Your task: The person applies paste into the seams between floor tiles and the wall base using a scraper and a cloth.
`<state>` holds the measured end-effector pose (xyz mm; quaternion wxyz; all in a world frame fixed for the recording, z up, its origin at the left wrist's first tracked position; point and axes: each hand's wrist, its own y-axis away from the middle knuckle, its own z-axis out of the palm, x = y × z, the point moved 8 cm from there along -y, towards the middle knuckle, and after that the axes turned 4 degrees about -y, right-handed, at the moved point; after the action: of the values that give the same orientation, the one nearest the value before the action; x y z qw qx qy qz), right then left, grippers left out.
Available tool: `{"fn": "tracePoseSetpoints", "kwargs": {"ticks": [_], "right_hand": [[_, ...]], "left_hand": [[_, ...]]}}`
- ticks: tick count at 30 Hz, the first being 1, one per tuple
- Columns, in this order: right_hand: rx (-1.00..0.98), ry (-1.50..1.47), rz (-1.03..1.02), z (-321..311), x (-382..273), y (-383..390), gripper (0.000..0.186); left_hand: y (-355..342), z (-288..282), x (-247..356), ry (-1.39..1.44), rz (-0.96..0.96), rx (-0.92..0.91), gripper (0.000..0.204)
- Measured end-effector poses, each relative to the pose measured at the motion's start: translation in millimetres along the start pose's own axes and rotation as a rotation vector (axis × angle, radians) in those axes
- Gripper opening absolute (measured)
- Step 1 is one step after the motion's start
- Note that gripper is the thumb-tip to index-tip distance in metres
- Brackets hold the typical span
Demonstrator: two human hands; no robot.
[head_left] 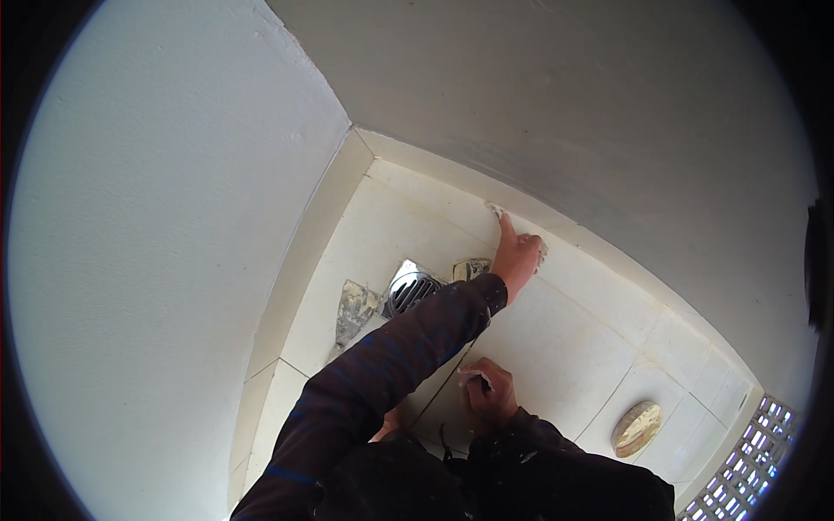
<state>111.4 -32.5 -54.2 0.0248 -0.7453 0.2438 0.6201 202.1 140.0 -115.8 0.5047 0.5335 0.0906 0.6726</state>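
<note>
My left hand (519, 257) reaches across the white tiled floor (556, 347) to the base of the far wall. Its index finger is stretched out and touches a small white smear of paste (495, 209) beside the skirting tile. The other fingers are curled, with something pale (544, 251) showing at their edge, too hidden to name. Closer to my body, my right hand (488, 395) is curled in a loose fist with white residue around thumb and forefinger; its contents cannot be made out. A square metal floor drain (412, 289) lies beyond my left forearm.
Left of the drain lies a paste-smeared, triangular metal blade (354, 311); a small smeared squarish piece (470, 270) lies to its right. A round, yellowish, streaked object (637, 429) rests at the right. Walls meet at the far-left corner; a perforated block panel (754, 451) borders the lower right.
</note>
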Motion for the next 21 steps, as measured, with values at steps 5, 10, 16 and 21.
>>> {"fn": "tracePoseSetpoints", "kwargs": {"ticks": [5,10,16,21], "right_hand": [[0.04,0.003,0.038,-8,1,-1,0.017],[0.005,0.007,-0.058,-8,2,-2,0.02],[-0.018,-0.024,-0.051,-5,4,1,0.019],[0.008,-0.044,-0.035,-4,0,-3,0.016]], "left_hand": [[23,27,-9,0.059,-0.15,-0.293,0.093],[7,-5,6,0.058,0.003,0.064,0.09],[1,33,-24,-0.027,-0.023,-0.069,0.093],[28,35,-24,-0.065,-0.073,-0.237,0.082]]}}
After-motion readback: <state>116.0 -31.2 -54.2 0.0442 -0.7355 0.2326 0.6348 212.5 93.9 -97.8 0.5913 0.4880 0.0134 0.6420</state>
